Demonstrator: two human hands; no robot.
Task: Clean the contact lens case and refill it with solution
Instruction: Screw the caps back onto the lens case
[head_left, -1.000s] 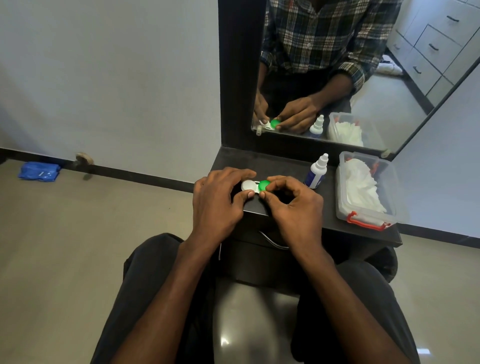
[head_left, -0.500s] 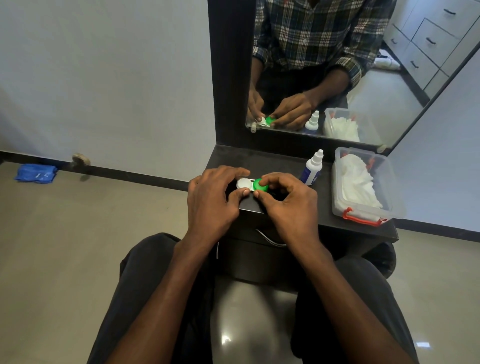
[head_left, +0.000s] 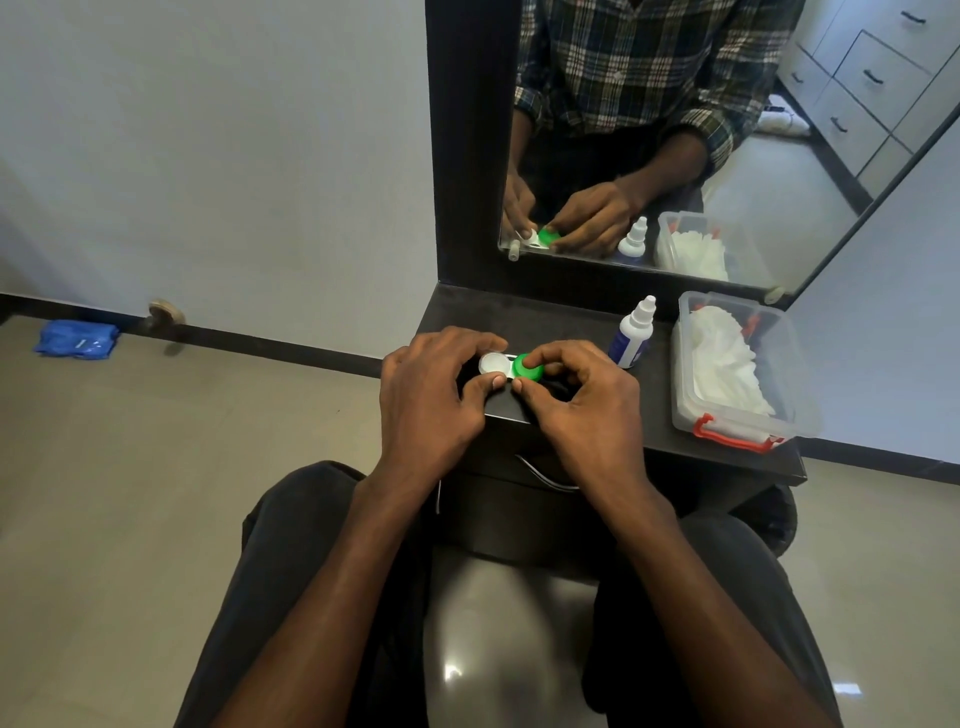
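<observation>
At the front edge of the desk (head_left: 571, 322), a narrow slab with a dark, matte, faintly speckled top, sits the contact lens case (head_left: 511, 366): two small round wells joined side by side, smooth moulded plastic; the left well carries a white cap (head_left: 492, 362), flat-topped and disc-shaped; the right well carries a green cap (head_left: 529, 369), glossy, its top tipped toward the left. The left hand (head_left: 431, 400) is curled around the white end, thumb tip pressed at its near side, fingers arched over the far side; the right hand (head_left: 582, 400) pinches the green cap between thumb and forefinger, remaining fingers folded loosely behind. Just right of the right hand stands the solution bottle (head_left: 632, 332), upright; soft white plastic, cylindrical, blue label, tapering to a conical white nozzle cap. Further right, near the desk's right end, lies a clear box (head_left: 800, 410): rectangular, rounded corners, translucent walls, a red clip latch on the near end; inside it, crumpled white tissue (head_left: 727, 358), soft and folded. Behind the desk rises a mirror (head_left: 779, 156) in a dark flat frame, reflecting the hands, bottle and box. Floor: pale, polished, reflective tile; on it at far left, by the wall, a crumpled blue packet (head_left: 77, 339). Lap in dark trousers below the forearms.
</observation>
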